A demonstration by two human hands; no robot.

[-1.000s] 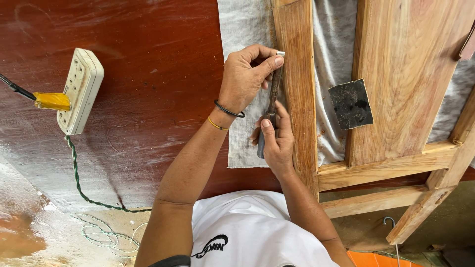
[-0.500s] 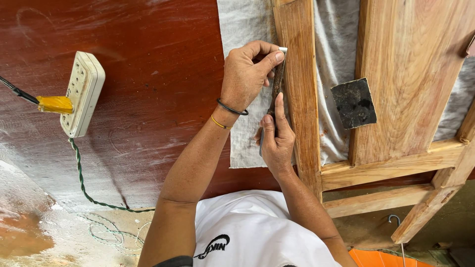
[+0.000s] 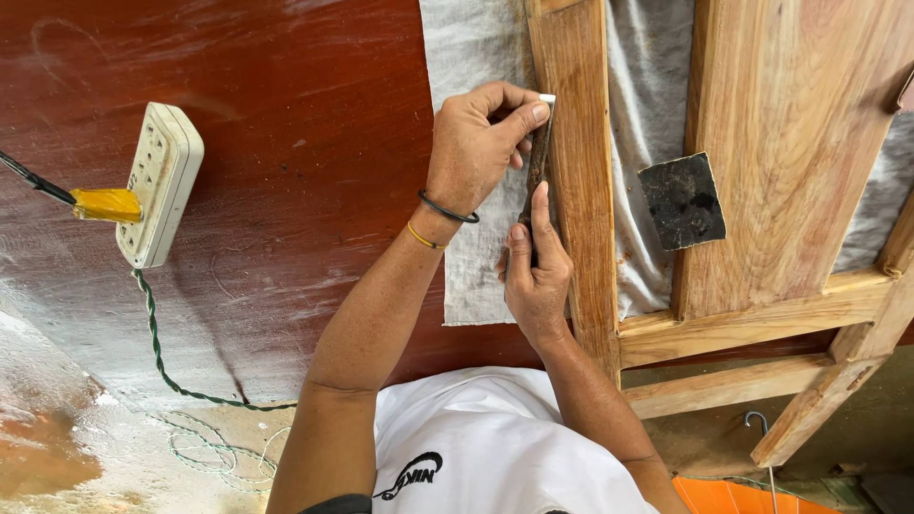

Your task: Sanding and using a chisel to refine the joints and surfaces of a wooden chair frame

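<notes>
Both my hands hold a narrow dark tool (image 3: 536, 171) with a metal end, laid along the left edge of a pale wooden rail (image 3: 579, 219). My left hand (image 3: 473, 143), with a black band and a yellow band at the wrist, pinches the tool's far end between thumb and fingers. At the near end, my right hand (image 3: 536, 281) grips the tool with its index finger stretched along it. The rail belongs to a wooden frame (image 3: 762, 314) lying on a grey cloth (image 3: 476, 257).
A dark square sanding pad (image 3: 682, 200) lies on the cloth between the rails. A white power strip (image 3: 160, 186) with a yellow plug (image 3: 107, 204) and a green twisted cord (image 3: 157, 357) sits at left on the reddish-brown board (image 3: 286, 143). An orange object (image 3: 728, 497) is at bottom right.
Both hands stay on the tool at the rail's edge, almost still. The view has shifted slightly.
</notes>
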